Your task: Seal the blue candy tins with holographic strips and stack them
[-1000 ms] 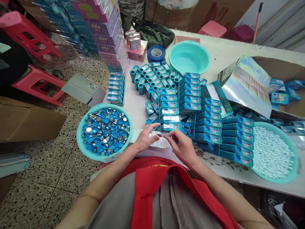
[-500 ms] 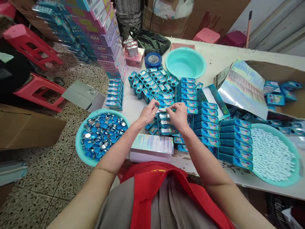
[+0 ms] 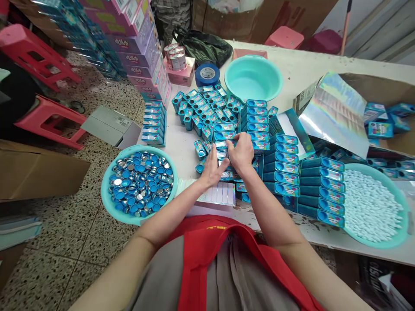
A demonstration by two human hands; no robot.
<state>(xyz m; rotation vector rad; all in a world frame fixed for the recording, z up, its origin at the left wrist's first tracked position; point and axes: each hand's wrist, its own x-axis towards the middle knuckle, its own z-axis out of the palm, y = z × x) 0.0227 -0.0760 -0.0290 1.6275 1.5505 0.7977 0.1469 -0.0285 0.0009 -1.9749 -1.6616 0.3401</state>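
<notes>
Both hands are over the row of slim blue boxes (image 3: pixel 224 135) near the middle of the table (image 3: pixel 317 65), close to its near edge. The left hand (image 3: pixel 212 169) is open, fingers straight and together, thumb spread toward the right hand (image 3: pixel 241 152); its fingertips are at the row's left side. The right hand is narrow, its fingers curled at the row's right side; whether it grips anything cannot be told.

Between the row and the near edge lies a shiny sticker sheet (image 3: pixel 223 193). A turquoise basin of blue and silver caps (image 3: pixel 139 148) is at the table's left edge. More upright rows of blue boxes (image 3: pixel 281 164) reach toward a basin of pale pieces (image 3: pixel 402 216) on the right. Near the far edge are a turquoise bowl (image 3: pixel 254 77) and blue tape roll (image 3: pixel 207 74).
</notes>
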